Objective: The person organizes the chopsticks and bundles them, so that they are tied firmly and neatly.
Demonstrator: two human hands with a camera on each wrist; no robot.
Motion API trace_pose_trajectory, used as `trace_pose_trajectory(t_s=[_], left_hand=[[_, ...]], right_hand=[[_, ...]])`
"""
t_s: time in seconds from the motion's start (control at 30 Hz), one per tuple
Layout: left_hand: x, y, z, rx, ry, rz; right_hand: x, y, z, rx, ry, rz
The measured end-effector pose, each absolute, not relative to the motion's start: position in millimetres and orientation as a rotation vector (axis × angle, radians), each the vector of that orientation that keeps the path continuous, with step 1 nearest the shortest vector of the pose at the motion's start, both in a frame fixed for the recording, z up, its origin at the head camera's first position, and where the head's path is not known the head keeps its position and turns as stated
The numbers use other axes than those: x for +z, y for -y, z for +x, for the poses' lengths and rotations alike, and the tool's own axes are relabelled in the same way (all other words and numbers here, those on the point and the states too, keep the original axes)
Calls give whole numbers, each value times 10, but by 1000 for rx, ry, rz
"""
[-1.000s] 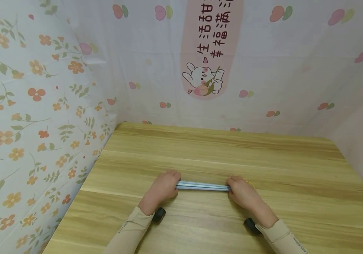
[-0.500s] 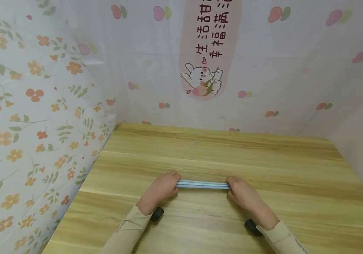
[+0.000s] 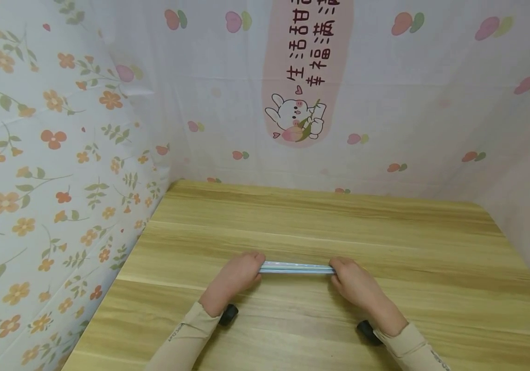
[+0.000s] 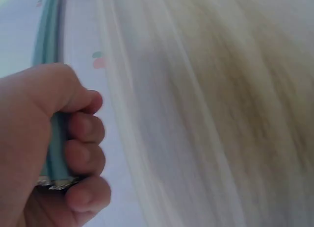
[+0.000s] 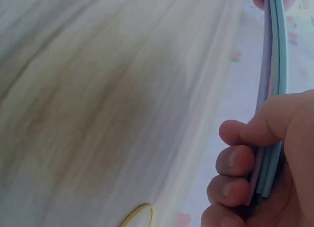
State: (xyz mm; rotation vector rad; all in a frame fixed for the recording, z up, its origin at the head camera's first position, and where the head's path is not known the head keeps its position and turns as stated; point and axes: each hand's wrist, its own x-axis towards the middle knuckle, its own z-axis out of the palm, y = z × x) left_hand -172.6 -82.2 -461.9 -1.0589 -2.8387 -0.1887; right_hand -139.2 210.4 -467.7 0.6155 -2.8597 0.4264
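Note:
A bundle of long, thin pastel sticks (image 3: 297, 267), blue, green and lilac, stretches level between my two hands above the table. My left hand (image 3: 240, 272) grips its left end with curled fingers; silvery stick ends (image 4: 56, 183) show below the palm in the left wrist view. The other end is held by my right hand (image 3: 355, 281), thumb and fingers wrapped around it. Flat ends of the sticks (image 5: 265, 188) poke out near the palm in the right wrist view. The exact kind of stick cannot be told.
The wood-grain table (image 3: 320, 221) lies beneath. A thin yellow loop (image 5: 142, 214), like a rubber band, shows at the bottom of the right wrist view. Black devices (image 3: 228, 314) sit under both wrists. Printed cloth (image 3: 385, 103) hangs behind the table and at the left.
The bundle has rolled slightly, showing a pale, marked face on top, and its right end has risen a little. Both hands keep their hold.

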Motion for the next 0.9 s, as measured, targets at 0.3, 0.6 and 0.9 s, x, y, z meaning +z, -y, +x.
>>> trace_pose_trajectory(t_s=[0.3,0.6,0.9], left_hand=[[-4616,813,-1717,-67,2704,-958],[-4615,814,-1753,28,2620,-954],[-4616,824,-1754,-12,2694,-954]], right_hand=[[-4613,-2056,-1391,400,2853,619],[-4608,-2031,-1393,417,2735,693],[-4551,-2015,-1413,572,2685,741]])
